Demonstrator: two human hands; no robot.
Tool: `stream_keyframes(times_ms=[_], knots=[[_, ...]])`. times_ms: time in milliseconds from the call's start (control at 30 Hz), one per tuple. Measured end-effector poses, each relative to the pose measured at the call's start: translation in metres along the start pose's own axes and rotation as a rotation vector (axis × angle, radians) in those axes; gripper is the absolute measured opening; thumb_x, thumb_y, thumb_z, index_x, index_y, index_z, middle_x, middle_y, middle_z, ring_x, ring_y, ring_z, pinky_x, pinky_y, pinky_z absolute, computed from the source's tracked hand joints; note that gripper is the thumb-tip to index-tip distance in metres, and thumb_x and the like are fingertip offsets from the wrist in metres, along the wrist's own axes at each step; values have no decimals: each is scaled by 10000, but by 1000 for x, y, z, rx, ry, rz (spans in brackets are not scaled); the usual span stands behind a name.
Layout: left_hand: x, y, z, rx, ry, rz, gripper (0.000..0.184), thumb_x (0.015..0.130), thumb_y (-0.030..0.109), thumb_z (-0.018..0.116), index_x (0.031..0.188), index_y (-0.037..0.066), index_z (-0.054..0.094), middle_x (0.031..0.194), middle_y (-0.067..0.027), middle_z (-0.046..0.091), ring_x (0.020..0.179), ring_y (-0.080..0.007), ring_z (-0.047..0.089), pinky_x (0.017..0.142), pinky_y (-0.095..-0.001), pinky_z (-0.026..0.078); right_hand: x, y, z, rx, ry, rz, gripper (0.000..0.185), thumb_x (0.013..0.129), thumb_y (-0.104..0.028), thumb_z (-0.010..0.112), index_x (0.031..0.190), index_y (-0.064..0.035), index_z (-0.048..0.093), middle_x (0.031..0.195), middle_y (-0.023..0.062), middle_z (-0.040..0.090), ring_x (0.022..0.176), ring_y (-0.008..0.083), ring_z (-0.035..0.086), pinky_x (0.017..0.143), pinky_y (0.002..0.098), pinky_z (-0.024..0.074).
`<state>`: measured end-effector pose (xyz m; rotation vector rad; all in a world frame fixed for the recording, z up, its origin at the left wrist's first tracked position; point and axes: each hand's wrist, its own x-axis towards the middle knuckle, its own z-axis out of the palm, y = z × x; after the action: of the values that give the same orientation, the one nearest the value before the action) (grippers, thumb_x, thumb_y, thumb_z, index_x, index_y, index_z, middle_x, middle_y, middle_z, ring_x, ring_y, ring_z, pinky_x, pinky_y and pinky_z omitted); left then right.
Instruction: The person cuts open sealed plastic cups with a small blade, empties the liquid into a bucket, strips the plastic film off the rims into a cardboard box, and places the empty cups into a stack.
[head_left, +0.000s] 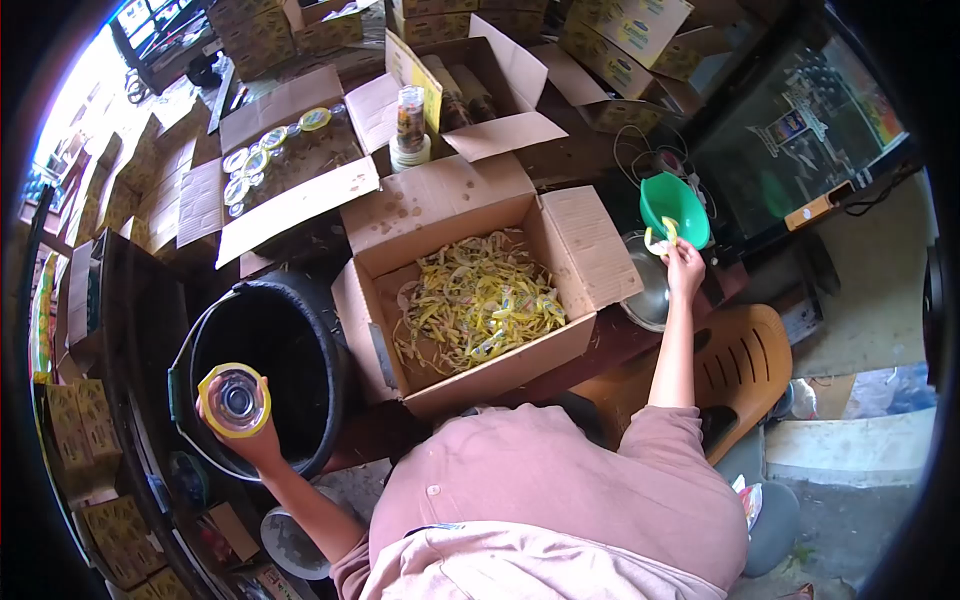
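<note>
My left hand (257,437) is closed around a clear plastic cup with a yellow rim (236,402), seen end-on in front of a large black bucket (335,345). At the right, my right hand (685,270) pinches a curled yellow-and-white strip (658,241) at the near edge of a green plastic bowl (685,208). A metal bowl (648,285) lies partly hidden beneath that hand. Between my arms, an open cardboard box (510,366) holds a heap of yellow strips (490,295), which look like cut plastic labels.
Behind stands an open carton (300,205) with several yellow-lidded cups, beside another open carton (505,135). A filled clear cup (411,115) tops a white stack between them. An orange plastic chair (750,350) is at right, near a glass-fronted cabinet (800,130). Stacked cartons (85,425) line the left.
</note>
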<state>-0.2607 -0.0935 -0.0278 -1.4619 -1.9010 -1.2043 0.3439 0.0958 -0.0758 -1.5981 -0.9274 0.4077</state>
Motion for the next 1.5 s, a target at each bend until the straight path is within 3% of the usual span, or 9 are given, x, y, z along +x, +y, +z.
stream_keyframes(times_ms=[167,233,267,467,500,567,933,1233,1500], knots=[[-3,-3,0,-26,-20,-35,613,592,146,821,1094,56,481,1041,-105,509,1002,-275,505,895,-364,397,-43,-8,81,-16,-612,-159,180,782,-45,635,945,29,618,828,76,653,735,119,612,670,247,505],[-2,0,1,-31,-21,-43,610,591,137,820,1091,56,482,1034,-102,506,991,-272,509,889,-360,401,-92,-59,95,-445,-900,-45,559,705,-123,723,1194,21,494,1075,177,595,913,215,620,772,312,519],[-1,1,0,-33,-30,-45,608,590,132,820,1090,57,482,1030,-101,505,985,-270,511,886,-357,404,-103,-65,94,-759,-948,-345,721,674,-190,750,1270,27,406,1157,218,536,972,263,602,818,310,507],[-2,2,3,-105,-48,-64,583,603,109,818,1089,46,501,1078,-84,519,954,-208,534,847,-294,426,-140,-61,96,-518,-917,-246,551,728,-42,619,1258,-69,471,789,115,631,696,196,615,694,281,504],[-1,3,4,-109,-56,-74,595,602,112,820,1098,43,500,1062,-82,529,953,-202,535,835,-292,426,-154,-86,95,-584,-985,-185,584,733,-1,565,1291,-113,434,943,164,618,857,314,605,801,332,487],[-1,5,5,-137,-59,-116,604,596,112,825,1098,39,497,1043,-77,541,950,-190,537,819,-282,423,-173,-57,101,-454,-862,-673,618,733,-11,575,1316,-106,393,1062,173,575,964,321,568,862,348,461],[-9,-3,9,-324,-117,-240,717,562,126,793,1144,47,383,1019,-95,470,969,-216,514,881,-354,414,-313,-63,215,-154,-1256,23,385,726,-365,716,853,-10,635,734,83,648,640,128,595,626,282,485],[-3,6,10,-531,-98,-168,717,523,28,714,1127,77,331,1041,-110,436,1000,-261,465,881,-370,395,-309,-61,222,374,-975,381,161,744,-97,708,843,-39,594,771,-7,599,689,62,531,644,212,444],[8,25,-1,-778,-159,-233,664,641,14,720,1184,58,341,1113,-127,479,1043,-227,503,905,-328,411,-283,-200,233,579,-1084,-404,164,759,31,636,908,-36,621,742,23,602,653,74,566,594,202,448]])
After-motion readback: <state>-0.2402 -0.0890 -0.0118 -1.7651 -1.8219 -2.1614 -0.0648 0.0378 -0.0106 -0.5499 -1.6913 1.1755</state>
